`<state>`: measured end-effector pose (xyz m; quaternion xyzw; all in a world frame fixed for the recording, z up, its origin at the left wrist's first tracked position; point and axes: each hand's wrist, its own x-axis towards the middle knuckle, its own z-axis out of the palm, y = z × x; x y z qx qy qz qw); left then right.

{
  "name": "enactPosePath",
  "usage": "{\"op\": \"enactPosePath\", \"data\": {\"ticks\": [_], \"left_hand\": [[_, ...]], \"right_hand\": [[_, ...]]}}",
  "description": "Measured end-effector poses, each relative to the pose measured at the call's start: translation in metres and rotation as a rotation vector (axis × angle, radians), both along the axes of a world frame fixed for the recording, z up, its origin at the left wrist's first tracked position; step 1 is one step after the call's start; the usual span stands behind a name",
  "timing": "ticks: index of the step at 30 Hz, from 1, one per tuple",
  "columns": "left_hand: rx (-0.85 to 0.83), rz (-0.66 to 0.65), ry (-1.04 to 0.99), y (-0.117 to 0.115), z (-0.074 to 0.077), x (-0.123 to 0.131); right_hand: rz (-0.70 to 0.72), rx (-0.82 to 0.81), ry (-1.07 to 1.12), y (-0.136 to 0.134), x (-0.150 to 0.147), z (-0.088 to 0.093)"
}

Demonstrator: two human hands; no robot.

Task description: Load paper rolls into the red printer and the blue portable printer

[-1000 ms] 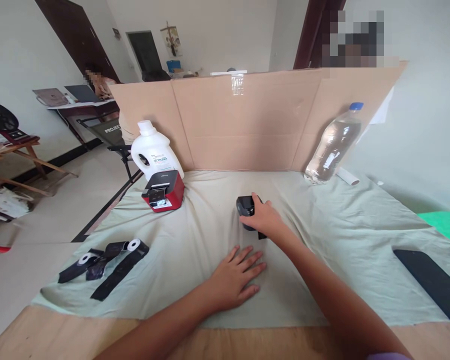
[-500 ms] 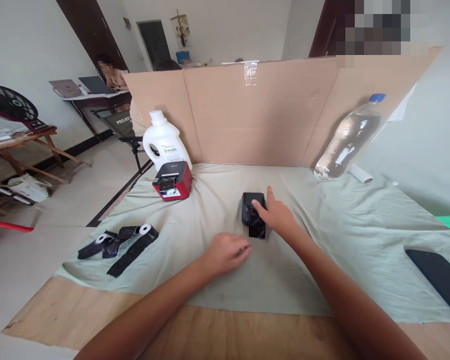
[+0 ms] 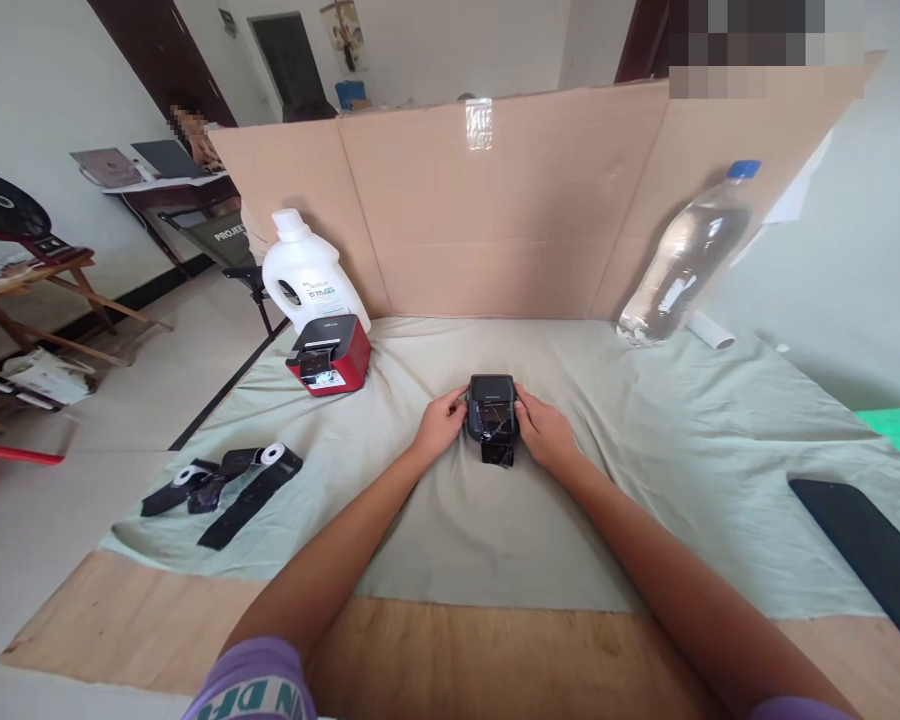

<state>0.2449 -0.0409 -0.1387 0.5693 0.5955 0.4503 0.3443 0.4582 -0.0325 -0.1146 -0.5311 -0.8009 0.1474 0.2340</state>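
Observation:
A small black portable printer [image 3: 492, 388] stands on the cloth in front of me. From its front hangs a strip of shiny black paper [image 3: 497, 452]. My left hand [image 3: 442, 420] grips the printer's left side, fingers curled against the casing. On the opposite side my right hand [image 3: 544, 425] holds it too, thumb near the front edge and fingers partly hidden behind. Farther left sits a red and black printer [image 3: 331, 355], also with a dark strip at its slot. Rolls of black paper [image 3: 249, 485] with white cores lie partly unwound at the left.
A white detergent jug [image 3: 311, 268] stands behind the red printer. A clear bottle with a blue cap [image 3: 694, 260] leans against the cardboard screen [image 3: 495, 220], a white tube [image 3: 711, 330] beside it. At the right lies a dark phone [image 3: 862, 545]. A person [image 3: 199, 135] sits beyond.
My left hand has moved up and forward onto the black printer's left side. My right hand has gone from its top to its right side. The view has shifted slightly.

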Motion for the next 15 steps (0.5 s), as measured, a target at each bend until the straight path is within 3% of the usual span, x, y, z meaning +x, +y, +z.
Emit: {"op": "enactPosePath", "data": {"ticks": [3,15], "left_hand": [[0.063,0.002,0.023,-0.0054,-0.0037,-0.0009],[0.055,0.030,-0.028,-0.0014,-0.0029,-0.0009]], "right_hand": [[0.007,0.005,0.005,0.0001,0.0006,0.0002],[0.001,-0.001,-0.030,0.0022,-0.0001,-0.0026]]}}
